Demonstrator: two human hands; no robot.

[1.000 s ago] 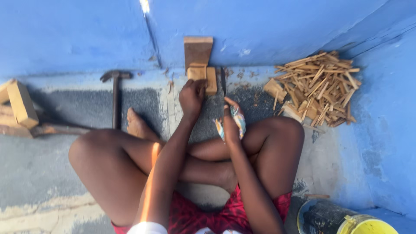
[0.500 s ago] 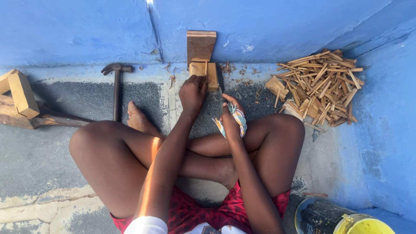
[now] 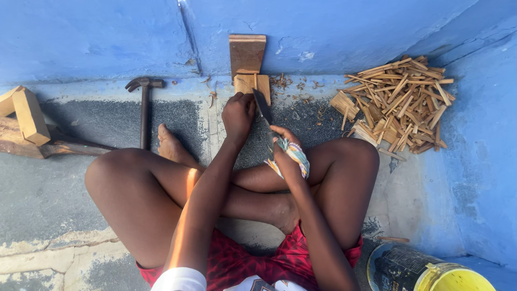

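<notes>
Leftmost, a few pale wooden blocks (image 3: 24, 116) lie stacked against the blue wall (image 3: 97, 37), resting on a rough darker piece of wood. Beside them a hammer (image 3: 144, 108) lies flat on the grey concrete floor (image 3: 48, 188), its head toward the wall and its handle pointing back at the person's bare foot (image 3: 171, 146). The person sits cross-legged in red shorts, both arms reaching forward. The left hand (image 3: 237, 114) is curled, fingers folded down, on the near edge of a small pale wood block (image 3: 252, 84) that stands on the floor just in front of a taller brown board (image 3: 247, 53) leaning upright on the wall; whether it pinches the block or only steadies it cannot be told. Just right of that hand, the right hand (image 3: 286, 156) is closed around a knife handle wrapped in striped cloth (image 3: 295, 153), and the dark knife blade (image 3: 263, 106) slants up and away toward the small block, its tip beside the left hand's knuckles. Wood chips and shavings are scattered on the floor around the block. Further right, in the corner, a loose pile of thin split sticks (image 3: 398, 105) is heaped against the wall, well apart from both hands. At the lower right stands a dark can (image 3: 401, 267) with a yellow lid.
</notes>
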